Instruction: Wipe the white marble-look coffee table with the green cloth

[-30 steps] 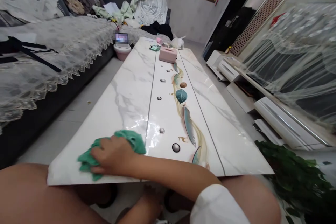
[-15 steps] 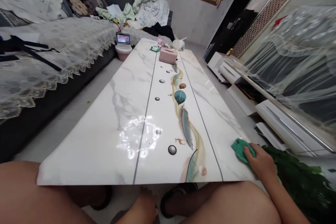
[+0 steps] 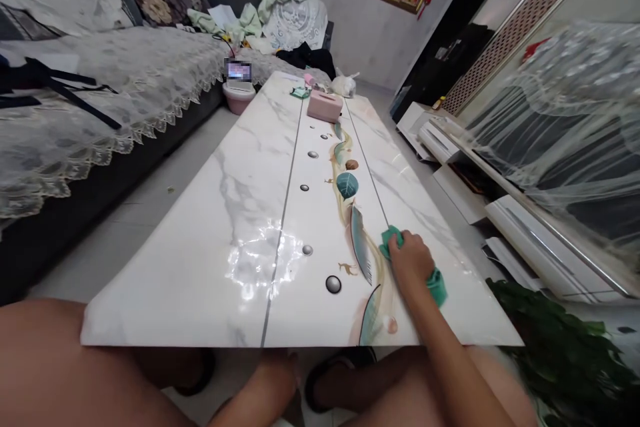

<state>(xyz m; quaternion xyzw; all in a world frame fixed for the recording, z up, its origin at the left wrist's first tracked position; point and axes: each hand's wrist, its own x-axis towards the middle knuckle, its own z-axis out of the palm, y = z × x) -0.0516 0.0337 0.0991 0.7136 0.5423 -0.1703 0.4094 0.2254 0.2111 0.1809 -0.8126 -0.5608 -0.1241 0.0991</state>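
Note:
My right hand [image 3: 413, 259] is closed on a green cloth [image 3: 437, 285] and presses it on the white marbled table [image 3: 185, 247], just right of the dark line beside the feather print. Parts of the cloth stick out ahead of the fingers and behind the palm. Below the table's near edge, between my knees, hangs my left hand [image 3: 280, 373]; its fingers are partly hidden by the table edge and blurred.
A pink tissue box [image 3: 325, 107] stands at the table's far end, near a white plastic bag [image 3: 345, 85]. A lace-covered sofa [image 3: 165, 67] runs along the left. At the right are a low white cabinet [image 3: 525, 233] and a leafy plant [image 3: 555, 340].
My right hand has moved left and a little forward across the table with the green cloth, away from the right edge. My left hand stays under the near edge.

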